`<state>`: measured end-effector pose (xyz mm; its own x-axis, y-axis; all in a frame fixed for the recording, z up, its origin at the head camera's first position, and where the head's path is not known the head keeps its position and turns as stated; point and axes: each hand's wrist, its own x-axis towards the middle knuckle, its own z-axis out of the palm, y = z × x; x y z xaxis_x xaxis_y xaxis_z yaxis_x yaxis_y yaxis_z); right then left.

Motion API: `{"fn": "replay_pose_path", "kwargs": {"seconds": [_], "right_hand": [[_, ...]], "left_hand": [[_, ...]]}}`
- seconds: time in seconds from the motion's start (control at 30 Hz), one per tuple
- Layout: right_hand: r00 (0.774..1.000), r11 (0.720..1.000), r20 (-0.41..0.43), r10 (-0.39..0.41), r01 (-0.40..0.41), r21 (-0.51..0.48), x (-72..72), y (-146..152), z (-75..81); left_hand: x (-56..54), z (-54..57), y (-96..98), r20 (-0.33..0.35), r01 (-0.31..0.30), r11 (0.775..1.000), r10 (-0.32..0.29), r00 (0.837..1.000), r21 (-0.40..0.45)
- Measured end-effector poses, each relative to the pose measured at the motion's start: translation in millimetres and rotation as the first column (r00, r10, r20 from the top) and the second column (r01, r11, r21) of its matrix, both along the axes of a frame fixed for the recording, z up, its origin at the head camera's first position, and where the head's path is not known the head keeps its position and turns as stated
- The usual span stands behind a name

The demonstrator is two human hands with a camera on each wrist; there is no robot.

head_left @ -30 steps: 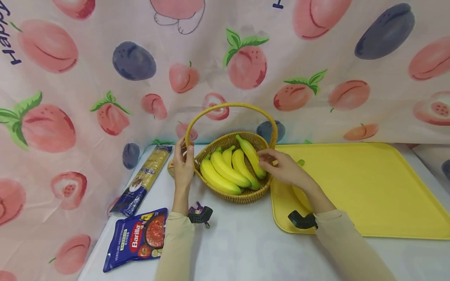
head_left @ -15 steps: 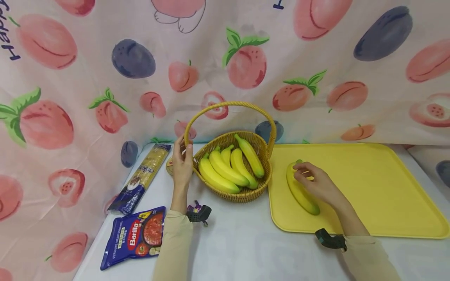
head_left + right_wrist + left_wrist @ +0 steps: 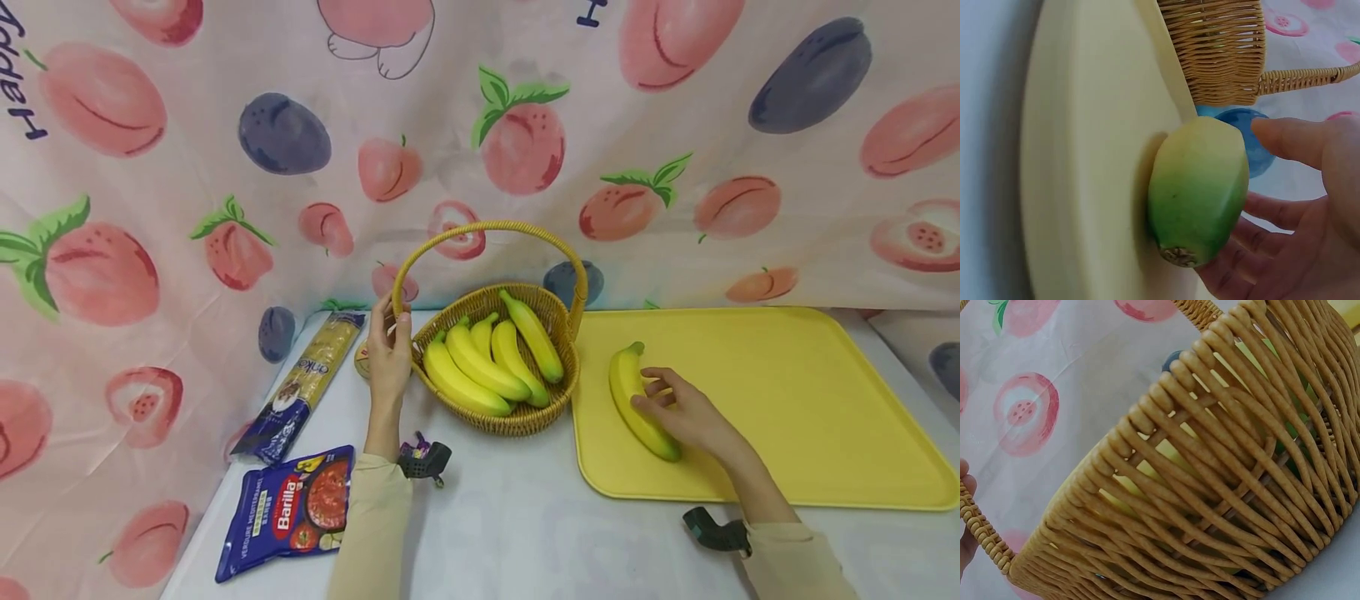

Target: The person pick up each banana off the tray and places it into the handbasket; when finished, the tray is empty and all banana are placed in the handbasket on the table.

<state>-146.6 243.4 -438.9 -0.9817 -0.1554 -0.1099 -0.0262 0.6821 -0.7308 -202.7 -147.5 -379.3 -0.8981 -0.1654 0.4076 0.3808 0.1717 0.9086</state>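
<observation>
A wicker basket (image 3: 517,429) with several bananas (image 3: 487,367) inside stands mid-table, its tall handle (image 3: 491,227) arching over it. My left hand (image 3: 390,350) grips the handle's left base; the left wrist view shows only its fingertips (image 3: 965,481) by the handle. On the yellow tray (image 3: 787,400) at the right lies a single banana (image 3: 628,396). Beside it is my right hand (image 3: 682,408), fingers spread and loosely bent over its right side. In the right wrist view the thumb (image 3: 1288,139) stands off from the banana's green end (image 3: 1194,212), and the other fingers reach along its far side.
Left of the basket lie a spaghetti pack (image 3: 303,387) and a blue Barilla sauce pouch (image 3: 288,512). A small round tin (image 3: 363,360) sits behind the left hand, and a small purple item (image 3: 415,444) near that wrist. A fruit-print cloth (image 3: 525,150) hangs behind.
My right hand has left a banana in the basket and moved right and nearer, down to the banana on the tray. The left hand stays at the handle.
</observation>
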Motion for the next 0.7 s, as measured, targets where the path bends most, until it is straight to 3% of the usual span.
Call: {"fn": "replay_pose_path", "kwargs": {"seconds": [0.33,0.57,0.7], "right_hand": [[0.997,0.998,0.077,0.004,-0.009,0.067,2.4,-5.4,-3.9],[0.997,0.998,0.067,0.03,-0.034,0.059,4.2,-3.8,-4.0],[0.997,0.997,0.039,0.062,-0.063,0.032,9.0,-5.9,4.3]], "left_hand": [[1.8,-0.4,-0.6,0.004,-0.007,1.0,0.007,1.0,-0.007],[1.2,-0.5,-1.1,-0.001,-0.007,1.0,0.007,1.0,-0.011],[0.5,-0.2,-0.4,-0.003,-0.003,1.0,0.003,1.0,-0.005]]}}
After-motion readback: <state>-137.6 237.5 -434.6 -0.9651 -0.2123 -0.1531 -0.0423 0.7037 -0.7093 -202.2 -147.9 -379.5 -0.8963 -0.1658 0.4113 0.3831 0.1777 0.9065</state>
